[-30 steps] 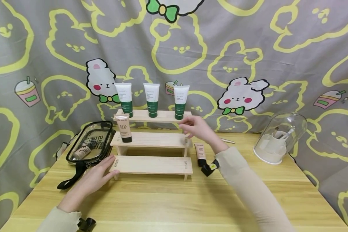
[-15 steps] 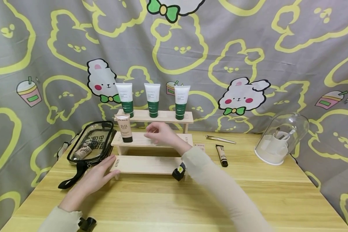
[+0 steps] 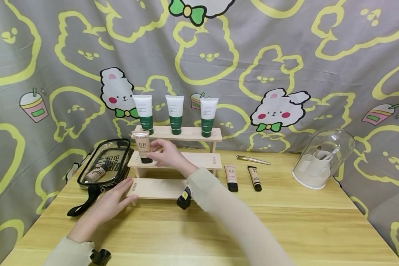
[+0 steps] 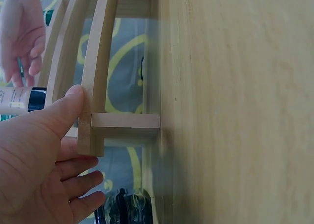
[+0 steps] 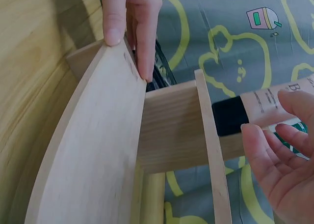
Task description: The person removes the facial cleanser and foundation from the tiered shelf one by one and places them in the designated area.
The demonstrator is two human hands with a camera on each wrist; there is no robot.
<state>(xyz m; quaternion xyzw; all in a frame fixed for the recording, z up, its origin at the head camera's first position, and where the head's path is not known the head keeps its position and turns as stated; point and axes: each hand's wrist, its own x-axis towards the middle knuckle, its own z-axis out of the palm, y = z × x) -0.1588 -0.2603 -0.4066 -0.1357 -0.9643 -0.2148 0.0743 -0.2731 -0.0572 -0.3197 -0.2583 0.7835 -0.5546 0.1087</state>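
Observation:
A beige BB cream tube [image 3: 142, 145] stands cap-down at the left end of the middle tier of the wooden display stand [image 3: 173, 188]. My right hand [image 3: 169, 154] is at its right side, thumb and fingers apart. In the right wrist view, the fingertips of my right hand [image 5: 287, 160] overlap the tube [image 5: 267, 106]. My left hand [image 3: 111, 201] holds the left end of the lowest tier. Its thumb [image 4: 73, 98] lies on the board's edge, with the other fingers on the opposite side. Three white-and-green tubes [image 3: 175, 114] stand along the top tier.
Left of the stand lies a clear zip pouch [image 3: 118, 177] with a tube inside. Two beige tubes, one wider [image 3: 231, 179] and one slim [image 3: 254, 178], lie to the right, below silver tweezers [image 3: 252, 160]. A clear dome [image 3: 336, 147] covers a white brush holder at far right.
My right hand has moved left from the right end of the stand, across the middle tier, to the BB cream tube. The left hand stays in place.

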